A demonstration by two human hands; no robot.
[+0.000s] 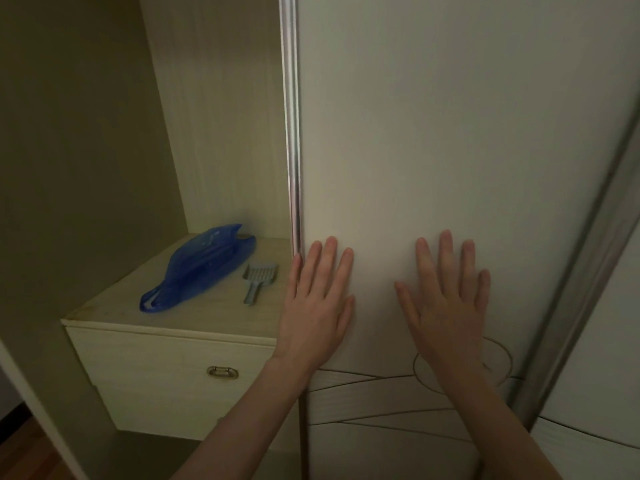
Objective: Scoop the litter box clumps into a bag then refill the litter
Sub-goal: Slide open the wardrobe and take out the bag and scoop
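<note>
A blue plastic bag (199, 266) lies flat on top of a drawer unit (114, 315) inside an open wardrobe. Beside it on the right lies a grey slotted litter scoop (257, 280), handle toward me. My left hand (317, 303) presses flat on the white sliding door (450, 150), close to the door's metal left edge. My right hand (448, 299) lies flat on the same door, fingers spread, further right. Neither hand holds anything. No litter box is in view.
The drawer below the top has a brass pull handle (222, 372). A second sliding door panel (602, 358) stands at the far right behind a metal rail. Wooden floor (20, 441) shows at the bottom left.
</note>
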